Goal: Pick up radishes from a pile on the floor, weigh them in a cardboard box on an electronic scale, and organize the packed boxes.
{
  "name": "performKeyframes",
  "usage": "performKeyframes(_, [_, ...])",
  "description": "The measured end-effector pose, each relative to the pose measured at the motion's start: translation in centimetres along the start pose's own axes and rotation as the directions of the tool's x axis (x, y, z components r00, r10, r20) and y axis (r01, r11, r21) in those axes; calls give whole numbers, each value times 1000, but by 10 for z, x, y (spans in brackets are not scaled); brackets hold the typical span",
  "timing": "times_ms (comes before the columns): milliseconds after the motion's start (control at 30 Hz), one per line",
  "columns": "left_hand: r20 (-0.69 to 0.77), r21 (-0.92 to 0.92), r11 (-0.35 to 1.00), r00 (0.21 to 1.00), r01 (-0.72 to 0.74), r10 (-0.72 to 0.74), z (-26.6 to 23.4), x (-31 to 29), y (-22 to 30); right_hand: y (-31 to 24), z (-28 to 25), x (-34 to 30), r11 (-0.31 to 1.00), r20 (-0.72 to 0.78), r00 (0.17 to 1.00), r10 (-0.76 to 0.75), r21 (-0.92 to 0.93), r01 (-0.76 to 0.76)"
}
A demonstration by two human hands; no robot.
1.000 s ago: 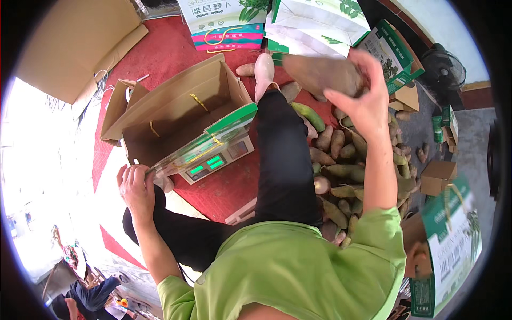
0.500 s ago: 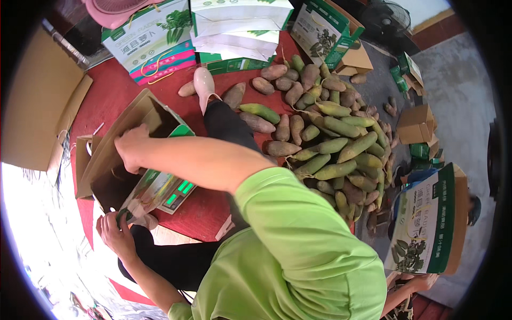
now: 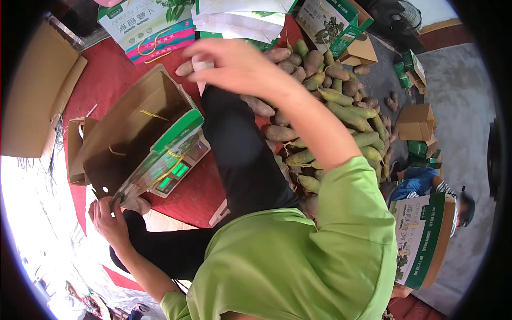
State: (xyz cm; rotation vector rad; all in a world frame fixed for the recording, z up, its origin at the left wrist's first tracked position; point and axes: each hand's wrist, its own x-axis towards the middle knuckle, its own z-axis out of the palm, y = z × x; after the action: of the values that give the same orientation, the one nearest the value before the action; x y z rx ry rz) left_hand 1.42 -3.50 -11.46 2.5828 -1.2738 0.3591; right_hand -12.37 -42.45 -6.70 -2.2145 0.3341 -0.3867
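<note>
My left hand [image 3: 109,221] grips the near corner of an open cardboard carton [image 3: 181,128], green and white outside and brown inside. Yellow cord handles hang from its walls. The carton stands tilted on a scale [image 3: 180,169] whose display glows green. Raised past the carton's far side, my right hand [image 3: 226,61] is slightly blurred, with its fingers apart and nothing seen in them. It passes above a pink shoe [image 3: 201,66] and close to a brownish root vegetable [image 3: 184,68]. To the right lies a large heap of long green radishes [image 3: 349,114] and brownish roots.
Printed carry cartons [image 3: 146,26] and white folded ones [image 3: 240,24] stand at the back. A black fan [image 3: 394,18] is at the far right. Another person [image 3: 418,181] is at the right beside a carton [image 3: 421,234]. A large brown cardboard box [image 3: 37,90] stands left.
My right hand has come out of the carton and swung up and right over the pink shoe. My left hand keeps hold of the carton's corner. The carton at far right has dropped lower.
</note>
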Motion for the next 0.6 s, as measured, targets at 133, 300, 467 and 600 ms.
performKeyframes(133, [-8, 5, 1000, 1000, 29, -29, 1, 1, -2, 83, -25, -80, 891, -90, 986, 140, -423, -165])
performKeyframes(300, [18, 3, 997, 997, 75, -75, 4, -5, -4, 165, 18, -196, 408, 110, 808, 578, -897, -170])
performKeyframes(467, [12, -49, 993, 994, 112, -111, 3, -13, -5, 221, 58, -255, 427, 189, 645, 740, -873, -234])
performKeyframes(600, [-10, -32, 996, 996, 87, -87, 2, -14, -6, 250, 84, -280, 333, 140, 661, 738, -926, -176])
